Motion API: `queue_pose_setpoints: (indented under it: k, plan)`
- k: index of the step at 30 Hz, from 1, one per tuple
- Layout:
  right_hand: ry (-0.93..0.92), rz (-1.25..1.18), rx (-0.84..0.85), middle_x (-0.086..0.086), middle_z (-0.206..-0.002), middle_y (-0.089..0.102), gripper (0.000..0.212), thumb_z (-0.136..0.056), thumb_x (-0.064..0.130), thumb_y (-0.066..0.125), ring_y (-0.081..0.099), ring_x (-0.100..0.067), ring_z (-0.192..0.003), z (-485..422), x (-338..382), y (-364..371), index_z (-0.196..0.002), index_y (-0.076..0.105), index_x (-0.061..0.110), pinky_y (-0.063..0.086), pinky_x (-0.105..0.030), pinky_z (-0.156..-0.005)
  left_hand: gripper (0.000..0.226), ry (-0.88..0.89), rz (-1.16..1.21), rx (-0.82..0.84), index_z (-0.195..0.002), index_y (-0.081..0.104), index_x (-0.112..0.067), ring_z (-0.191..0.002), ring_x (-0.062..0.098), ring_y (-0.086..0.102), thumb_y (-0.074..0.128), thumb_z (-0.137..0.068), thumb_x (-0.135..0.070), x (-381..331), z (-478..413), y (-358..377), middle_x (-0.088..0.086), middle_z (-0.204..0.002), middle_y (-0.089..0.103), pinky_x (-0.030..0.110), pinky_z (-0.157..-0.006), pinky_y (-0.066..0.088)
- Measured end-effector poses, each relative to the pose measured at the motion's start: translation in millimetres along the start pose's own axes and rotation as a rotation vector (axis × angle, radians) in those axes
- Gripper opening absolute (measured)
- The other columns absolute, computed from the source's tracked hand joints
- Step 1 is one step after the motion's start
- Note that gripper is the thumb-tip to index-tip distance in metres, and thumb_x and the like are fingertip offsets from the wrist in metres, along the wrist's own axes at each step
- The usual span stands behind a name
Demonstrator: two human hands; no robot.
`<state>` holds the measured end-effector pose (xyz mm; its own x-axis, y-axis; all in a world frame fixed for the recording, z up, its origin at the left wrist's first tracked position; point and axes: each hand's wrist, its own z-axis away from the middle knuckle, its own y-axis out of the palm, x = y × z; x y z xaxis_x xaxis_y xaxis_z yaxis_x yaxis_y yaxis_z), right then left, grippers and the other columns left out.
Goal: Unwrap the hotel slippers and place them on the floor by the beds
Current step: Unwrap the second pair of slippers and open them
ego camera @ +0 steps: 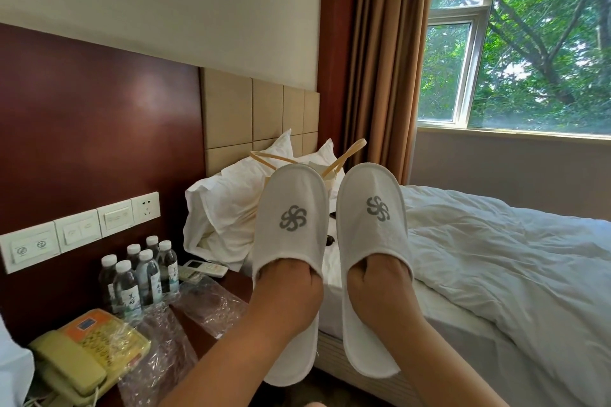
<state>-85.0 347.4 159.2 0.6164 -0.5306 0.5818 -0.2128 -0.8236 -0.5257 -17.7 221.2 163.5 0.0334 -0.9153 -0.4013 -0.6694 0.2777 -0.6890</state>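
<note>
Two white hotel slippers with grey pinwheel logos are held up in front of me, toes pointing up. My left hand [287, 287] is pushed inside the left slipper [291, 195], and my right hand [380, 284] is inside the right slipper [370, 188]. The fingers of both hands are hidden in the toe caps; only the backs of the hands and the forearms show. The soles hang down behind my wrists. Both slippers are bare of wrapping. Crumpled clear plastic wrappers [211, 304] lie on the nightstand at lower left.
The nightstand [231, 281] carries several water bottles [139, 277], a yellow telephone [86, 350] and a remote [205, 269]. A white bed [496, 274] fills the right, with pillows [231, 208] and a bag with tan handles [344, 155] at its head. A strip of floor [317, 387] shows between nightstand and bed.
</note>
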Motion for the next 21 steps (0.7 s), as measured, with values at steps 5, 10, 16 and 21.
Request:
queue_pose_setpoints:
  k: [5, 10, 16, 21]
  plan:
    - [-0.005, 0.055, 0.014, -0.002, -0.094, 0.06, 0.028, -0.085, 0.012, 0.057, 0.061, -0.026, -0.094, 0.0, -0.5, -0.7, -0.113, 0.06, 0.008, 0.043, -0.028, -0.076, 0.021, -0.153, -0.038, 0.323, -0.099, 0.063, -0.007, -0.085, 0.022, 0.056, 0.045, -0.098, -0.017, 4.5, -2.8, -0.3, 0.004, -0.088, 0.058, 0.022, -0.069, 0.036]
    - [-0.04, 0.062, 0.019, 0.007, -0.084, 0.052, 0.023, -0.087, 0.014, 0.058, 0.05, -0.014, -0.078, 0.9, 0.3, 1.1, -0.11, 0.062, 0.011, 0.04, -0.025, -0.073, 0.035, -0.225, -0.086, 0.512, -0.132, 0.054, -0.004, -0.122, 0.024, 0.054, 0.042, -0.105, -0.024, 6.0, -4.2, 2.7, 0.011, -0.133, 0.057, 0.02, -0.087, 0.037]
    - [0.014, 0.067, 0.045, 0.006, -0.086, 0.051, 0.022, -0.09, 0.016, 0.055, 0.049, -0.014, -0.08, -3.7, -3.9, 3.1, -0.11, 0.061, 0.012, 0.041, -0.026, -0.071, 0.034, -0.203, -0.07, 0.365, -0.131, 0.055, -0.011, -0.117, 0.024, 0.056, 0.046, -0.101, -0.025, 6.1, 0.6, -4.2, 0.01, -0.127, 0.059, 0.02, -0.085, 0.036]
    - [-0.026, 0.056, 0.007, 0.009, -0.084, 0.049, 0.022, -0.086, 0.012, 0.059, 0.048, -0.013, -0.079, -5.7, -2.0, 2.8, -0.108, 0.064, 0.011, 0.035, -0.017, -0.068, 0.037, -0.239, -0.022, 0.398, -0.136, 0.053, -0.013, -0.122, 0.024, 0.055, 0.048, -0.102, -0.027, 0.4, -2.5, -5.8, 0.009, -0.134, 0.057, 0.027, -0.099, 0.041]
